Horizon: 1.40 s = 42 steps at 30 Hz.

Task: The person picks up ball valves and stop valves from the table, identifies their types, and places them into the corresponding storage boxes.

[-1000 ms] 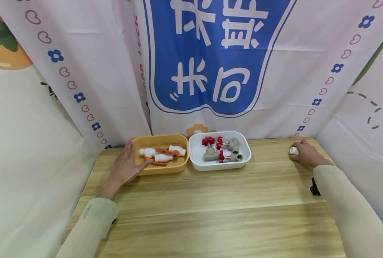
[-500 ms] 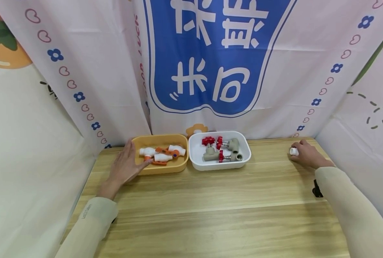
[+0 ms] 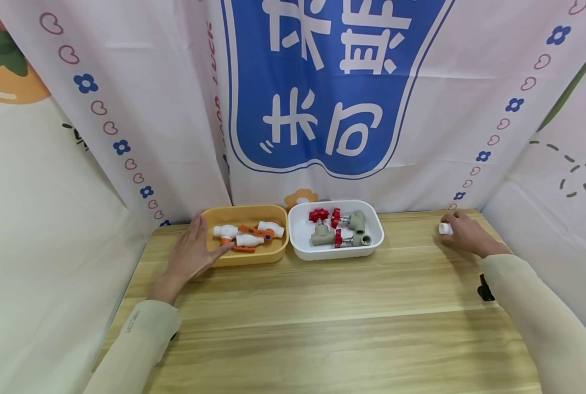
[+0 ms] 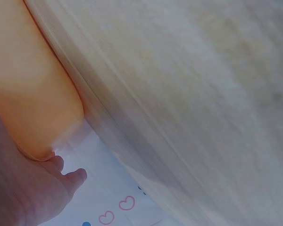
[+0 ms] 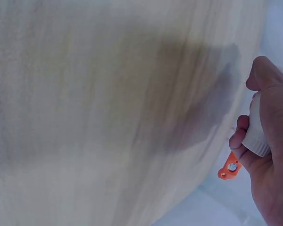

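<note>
My right hand [image 3: 470, 236] grips a white plastic ball valve [image 3: 445, 229] at the far right of the table. Up close in the right wrist view, fingers wrap the valve's white body, and its orange lever handle [image 5: 229, 168] sticks out below them. On the left, my left hand [image 3: 188, 256] rests against the end of a yellow tray [image 3: 268, 257], fingers extended along its side and thumb over the front rim. Several white ball valves [image 3: 250, 241] with orange handles lie inside this tray. The left wrist view shows only part of that hand beside the tray wall.
A white tray [image 3: 339, 254] stands right of the yellow one, holding several grey stop valves [image 3: 323, 236] with red handwheels. A small black object [image 3: 485, 288] lies by the right sleeve. Printed cloth [image 3: 421, 180] hangs behind the wooden table [image 3: 332, 328].
The right hand has shifted slightly to the left with the ball valve in its grip. My left hand and both trays stay where they were.
</note>
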Each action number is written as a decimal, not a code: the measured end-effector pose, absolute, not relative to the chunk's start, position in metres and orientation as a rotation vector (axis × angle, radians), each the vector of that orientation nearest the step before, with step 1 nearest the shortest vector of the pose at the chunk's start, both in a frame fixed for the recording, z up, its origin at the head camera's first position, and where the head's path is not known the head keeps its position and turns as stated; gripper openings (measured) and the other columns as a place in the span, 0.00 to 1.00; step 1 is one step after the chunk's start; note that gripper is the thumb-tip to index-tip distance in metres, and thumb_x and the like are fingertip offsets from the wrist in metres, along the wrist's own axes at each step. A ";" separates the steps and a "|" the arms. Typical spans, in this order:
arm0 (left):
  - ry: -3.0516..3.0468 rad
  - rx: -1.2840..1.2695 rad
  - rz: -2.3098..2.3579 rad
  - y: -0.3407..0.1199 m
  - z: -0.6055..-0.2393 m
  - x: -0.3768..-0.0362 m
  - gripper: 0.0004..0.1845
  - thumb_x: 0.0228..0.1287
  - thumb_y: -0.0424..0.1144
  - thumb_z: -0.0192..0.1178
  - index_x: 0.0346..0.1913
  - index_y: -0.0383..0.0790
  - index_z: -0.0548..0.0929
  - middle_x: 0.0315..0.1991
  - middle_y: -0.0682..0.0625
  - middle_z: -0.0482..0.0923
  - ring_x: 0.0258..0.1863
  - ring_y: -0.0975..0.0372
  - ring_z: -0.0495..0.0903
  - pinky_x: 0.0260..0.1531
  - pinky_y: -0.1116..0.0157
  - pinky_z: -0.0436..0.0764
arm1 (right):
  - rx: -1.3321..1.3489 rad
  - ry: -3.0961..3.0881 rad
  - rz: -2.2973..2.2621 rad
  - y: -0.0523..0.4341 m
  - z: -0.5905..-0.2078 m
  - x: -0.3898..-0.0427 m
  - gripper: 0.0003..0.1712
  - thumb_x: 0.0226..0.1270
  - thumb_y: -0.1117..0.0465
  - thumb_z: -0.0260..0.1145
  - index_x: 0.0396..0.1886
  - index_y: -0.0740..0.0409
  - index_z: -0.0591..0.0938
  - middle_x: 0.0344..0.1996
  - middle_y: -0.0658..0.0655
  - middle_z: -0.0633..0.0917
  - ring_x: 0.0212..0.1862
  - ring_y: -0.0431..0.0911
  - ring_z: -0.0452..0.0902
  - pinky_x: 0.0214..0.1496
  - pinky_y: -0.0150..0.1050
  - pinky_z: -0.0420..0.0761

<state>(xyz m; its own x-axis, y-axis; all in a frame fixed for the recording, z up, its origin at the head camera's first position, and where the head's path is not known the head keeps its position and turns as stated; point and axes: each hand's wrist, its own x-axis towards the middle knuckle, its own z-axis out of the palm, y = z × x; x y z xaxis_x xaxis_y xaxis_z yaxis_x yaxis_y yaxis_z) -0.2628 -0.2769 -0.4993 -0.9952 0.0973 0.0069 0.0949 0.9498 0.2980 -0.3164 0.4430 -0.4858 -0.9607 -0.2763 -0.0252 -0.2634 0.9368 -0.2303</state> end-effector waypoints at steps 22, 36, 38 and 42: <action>3.099 0.161 0.477 -0.278 -0.500 -0.263 0.66 0.70 0.80 0.44 0.83 0.28 0.32 0.86 0.36 0.25 0.85 0.39 0.37 0.81 0.36 0.44 | -0.550 3.076 -0.286 0.409 -0.459 -0.315 0.29 0.69 0.62 0.75 0.60 0.76 0.77 0.48 0.74 0.76 0.40 0.59 0.79 0.45 0.59 0.83; 3.105 0.161 0.477 -0.278 -0.502 -0.263 0.66 0.69 0.81 0.44 0.83 0.27 0.35 0.86 0.35 0.26 0.85 0.39 0.38 0.82 0.38 0.45 | -0.642 3.136 -0.213 0.382 -0.449 -0.311 0.30 0.66 0.61 0.77 0.62 0.72 0.79 0.50 0.71 0.77 0.39 0.57 0.78 0.43 0.54 0.80; 3.103 0.164 0.475 -0.278 -0.501 -0.263 0.66 0.70 0.81 0.44 0.83 0.27 0.35 0.86 0.35 0.26 0.85 0.39 0.37 0.82 0.37 0.45 | -0.641 3.135 -0.204 0.379 -0.448 -0.311 0.30 0.66 0.61 0.77 0.62 0.71 0.79 0.50 0.71 0.77 0.39 0.56 0.77 0.43 0.52 0.77; 3.099 0.169 0.473 -0.278 -0.500 -0.262 0.66 0.70 0.80 0.43 0.83 0.26 0.34 0.86 0.35 0.25 0.85 0.39 0.36 0.82 0.38 0.44 | -0.640 3.131 -0.202 0.373 -0.446 -0.309 0.30 0.66 0.61 0.77 0.63 0.70 0.79 0.52 0.70 0.77 0.38 0.55 0.77 0.42 0.51 0.79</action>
